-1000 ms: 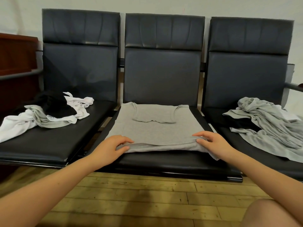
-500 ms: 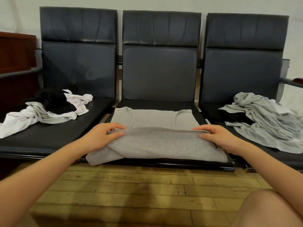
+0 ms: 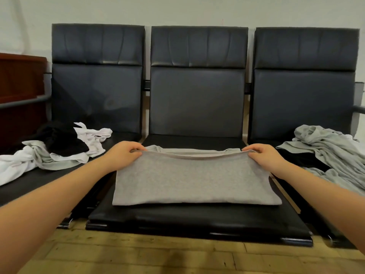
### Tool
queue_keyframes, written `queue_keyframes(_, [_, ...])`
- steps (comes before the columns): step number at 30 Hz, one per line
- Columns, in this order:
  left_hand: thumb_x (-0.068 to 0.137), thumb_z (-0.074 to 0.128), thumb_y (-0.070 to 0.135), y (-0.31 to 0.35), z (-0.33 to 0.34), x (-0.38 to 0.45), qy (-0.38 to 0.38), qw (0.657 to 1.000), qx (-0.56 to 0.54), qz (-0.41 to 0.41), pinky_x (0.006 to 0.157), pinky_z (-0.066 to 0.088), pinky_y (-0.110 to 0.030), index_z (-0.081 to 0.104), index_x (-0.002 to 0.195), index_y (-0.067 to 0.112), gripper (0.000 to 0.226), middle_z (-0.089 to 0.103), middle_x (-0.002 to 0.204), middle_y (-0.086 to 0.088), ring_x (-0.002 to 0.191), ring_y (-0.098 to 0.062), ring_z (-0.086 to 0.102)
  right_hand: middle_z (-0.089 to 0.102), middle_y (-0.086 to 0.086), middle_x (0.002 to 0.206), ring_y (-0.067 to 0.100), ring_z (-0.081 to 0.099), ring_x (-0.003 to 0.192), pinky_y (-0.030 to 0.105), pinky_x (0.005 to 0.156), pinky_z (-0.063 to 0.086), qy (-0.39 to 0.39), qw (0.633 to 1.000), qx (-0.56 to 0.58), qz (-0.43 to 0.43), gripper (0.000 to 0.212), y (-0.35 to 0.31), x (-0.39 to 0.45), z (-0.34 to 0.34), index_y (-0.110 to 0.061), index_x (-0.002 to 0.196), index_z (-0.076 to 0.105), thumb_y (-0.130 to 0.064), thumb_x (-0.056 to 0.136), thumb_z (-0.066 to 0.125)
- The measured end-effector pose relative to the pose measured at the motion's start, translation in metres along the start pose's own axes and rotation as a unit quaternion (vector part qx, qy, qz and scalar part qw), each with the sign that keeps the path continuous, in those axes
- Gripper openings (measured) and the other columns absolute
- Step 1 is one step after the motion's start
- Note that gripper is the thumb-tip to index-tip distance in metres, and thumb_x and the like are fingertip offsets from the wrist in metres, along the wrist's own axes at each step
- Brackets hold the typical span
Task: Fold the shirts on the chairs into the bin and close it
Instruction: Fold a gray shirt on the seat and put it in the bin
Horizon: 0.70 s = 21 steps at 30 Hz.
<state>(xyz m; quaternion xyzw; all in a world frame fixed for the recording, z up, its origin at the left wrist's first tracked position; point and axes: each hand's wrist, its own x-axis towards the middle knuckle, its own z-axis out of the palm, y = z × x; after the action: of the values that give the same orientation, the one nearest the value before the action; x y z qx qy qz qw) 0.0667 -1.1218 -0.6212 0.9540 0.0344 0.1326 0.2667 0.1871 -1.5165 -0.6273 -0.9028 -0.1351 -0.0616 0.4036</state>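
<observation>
The far edge of the grey shirt (image 3: 194, 178) is pinched at its two corners: the left corner by the left hand (image 3: 124, 155), the right corner by the right hand (image 3: 264, 158), fingers curled over the hem and thumbs tucked beneath. The edge is held slightly raised, so that a lower layer of the same shirt is seen just behind it. The shirt is laid folded on the middle seat (image 3: 197, 218), its near edge lying straight and parallel to the seat front, with a band of bare black cushion left between that edge and the front lip. The shirt's right side runs close to the seat's right edge; on the left a little bare cushion is left beside it.

Behind the hands, a strip of bare cushion is seen up to the backrest (image 3: 196, 101). On the left seat (image 3: 39, 184) a heap of white, grey and black clothes (image 3: 59, 149) is piled toward the back, the front half of that cushion being left uncovered. On the right seat a grey heap (image 3: 331, 155) is spread, reaching the frame's right edge. Wooden floor (image 3: 158, 256) is seen before the chairs. No bin can be seen.
</observation>
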Motion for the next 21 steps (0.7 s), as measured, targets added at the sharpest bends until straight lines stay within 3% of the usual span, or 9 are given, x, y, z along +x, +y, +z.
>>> queue_keyframes(3, [0.094,0.053,0.011,-0.001,0.002,0.045,0.010,0.999,0.038,0.002,0.087,0.044,-0.027,0.071,0.105,0.022,0.024,0.066,0.103,0.004,0.098,-0.013,0.058,0.059,0.001,0.110,0.014,0.052,0.097,0.022,0.072,0.042,-0.002,0.999,-0.029,0.013,0.024,0.003,0.041,0.007,-0.016,0.114,0.066,-0.008,0.096,0.052])
queue_keyframes(10, [0.096,0.051,0.016,-0.026,0.028,0.127,0.014,0.995,0.089,-0.049,0.087,0.047,-0.032,0.068,0.103,0.024,0.020,0.065,0.109,0.002,0.099,-0.016,0.057,0.062,0.003,0.102,0.017,0.054,0.097,0.028,0.083,0.043,0.007,0.996,-0.084,0.028,0.020,0.021,0.112,0.033,-0.012,0.109,0.069,-0.008,0.095,0.055])
queue_keyframes(14, [0.095,0.052,0.019,-0.050,0.059,0.136,-0.003,0.990,0.103,-0.098,0.091,0.047,-0.034,0.067,0.112,0.022,0.023,0.063,0.120,-0.002,0.107,-0.021,0.057,0.062,0.007,0.119,0.020,0.055,0.108,0.033,0.096,0.044,0.010,0.992,-0.111,0.054,0.025,0.044,0.127,0.052,-0.012,0.115,0.067,-0.005,0.094,0.056])
queue_keyframes(18, [0.096,0.053,0.023,-0.068,0.079,0.133,0.064,0.988,0.100,-0.102,0.092,0.045,-0.035,0.064,0.119,0.020,0.026,0.060,0.123,-0.006,0.108,-0.024,0.057,0.060,0.008,0.126,0.025,0.054,0.119,0.034,0.101,0.041,0.055,0.993,-0.086,0.055,0.030,0.063,0.134,0.060,-0.013,0.121,0.063,-0.006,0.092,0.060])
queue_keyframes(21, [0.096,0.052,0.023,-0.072,0.077,0.132,0.098,0.982,0.117,-0.115,0.091,0.047,-0.038,0.055,0.132,0.019,0.036,0.050,0.124,-0.013,0.106,-0.029,0.055,0.061,0.009,0.113,0.024,0.057,0.104,0.035,0.092,0.044,0.080,0.991,-0.077,0.071,0.044,0.069,0.136,0.060,-0.011,0.132,0.055,-0.010,0.089,0.065])
